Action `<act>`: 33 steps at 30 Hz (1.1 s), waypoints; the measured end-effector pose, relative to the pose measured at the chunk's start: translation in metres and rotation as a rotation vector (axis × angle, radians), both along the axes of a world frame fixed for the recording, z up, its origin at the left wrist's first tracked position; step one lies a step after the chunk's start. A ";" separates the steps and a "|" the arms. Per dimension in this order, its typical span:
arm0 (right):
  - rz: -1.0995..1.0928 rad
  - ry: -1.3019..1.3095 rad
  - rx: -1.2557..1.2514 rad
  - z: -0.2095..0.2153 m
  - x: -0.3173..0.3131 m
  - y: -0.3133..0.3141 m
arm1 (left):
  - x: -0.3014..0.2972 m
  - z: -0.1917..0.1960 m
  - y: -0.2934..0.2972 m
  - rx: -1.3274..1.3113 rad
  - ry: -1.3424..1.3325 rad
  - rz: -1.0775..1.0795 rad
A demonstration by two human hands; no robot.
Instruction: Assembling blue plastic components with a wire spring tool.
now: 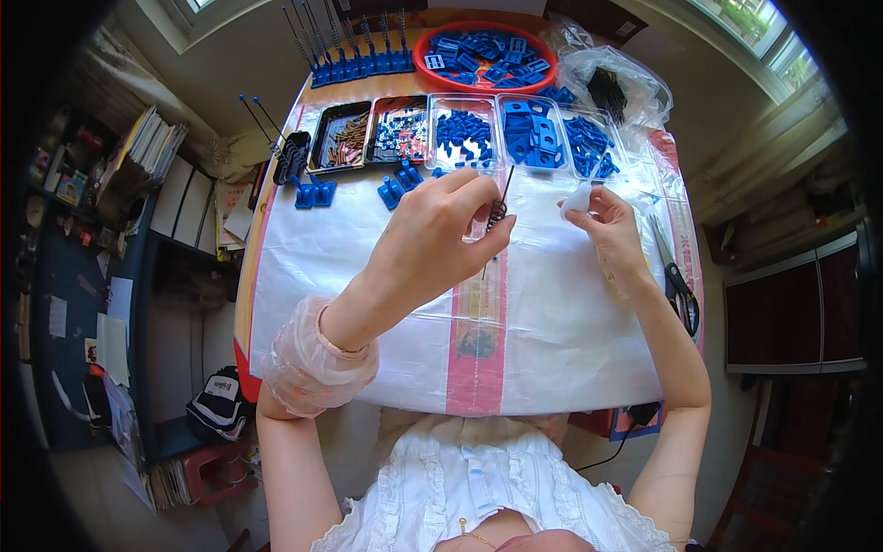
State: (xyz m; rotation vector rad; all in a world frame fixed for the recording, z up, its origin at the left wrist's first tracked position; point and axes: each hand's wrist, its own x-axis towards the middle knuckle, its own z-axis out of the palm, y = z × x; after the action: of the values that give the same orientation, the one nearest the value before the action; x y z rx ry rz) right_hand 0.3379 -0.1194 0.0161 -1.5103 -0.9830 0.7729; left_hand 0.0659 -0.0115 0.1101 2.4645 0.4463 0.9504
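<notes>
My left hand point(418, 235) is closed over the middle of the table, pinching a dark coil spring with a thin straight stem point(498, 213) between thumb and fingers. The stem points up and away from me, and its lower end shows beneath the hand. To the right, my right hand point(614, 232) grips a small white squeeze bottle point(577, 201) with a narrow pointed nozzle tilted upward. The two hands are apart. Small blue plastic bases point(398, 187) lie beyond my left hand, with another blue base piece point(315, 193) farther left.
Trays of small parts stand in a row: a black tray point(315, 158), a clear tray of blue pieces point(430, 120) and several others. Behind them are a red basin point(419, 57) and a blue rack with upright springs point(363, 69). Scissors point(682, 294) lie at the right edge.
</notes>
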 end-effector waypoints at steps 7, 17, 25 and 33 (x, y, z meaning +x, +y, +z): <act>0.014 -0.331 -0.047 -0.003 0.003 0.010 | -0.003 -0.003 0.003 -0.076 0.001 0.007; -0.076 -0.666 0.011 -0.034 0.009 0.020 | 0.002 -0.005 0.004 -0.069 -0.010 -0.010; -0.025 -0.669 -0.049 -0.028 0.007 0.020 | 0.004 -0.005 0.005 -0.084 0.008 -0.004; -0.085 -0.629 0.036 -0.004 0.002 0.002 | 0.008 -0.004 0.006 -0.020 -0.018 -0.016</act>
State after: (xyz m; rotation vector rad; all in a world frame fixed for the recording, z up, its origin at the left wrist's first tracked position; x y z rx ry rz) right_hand 0.3402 -0.1172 0.0120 -1.7918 -1.3675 0.2065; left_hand 0.0739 -0.0057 0.1056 2.4360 0.4283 0.9558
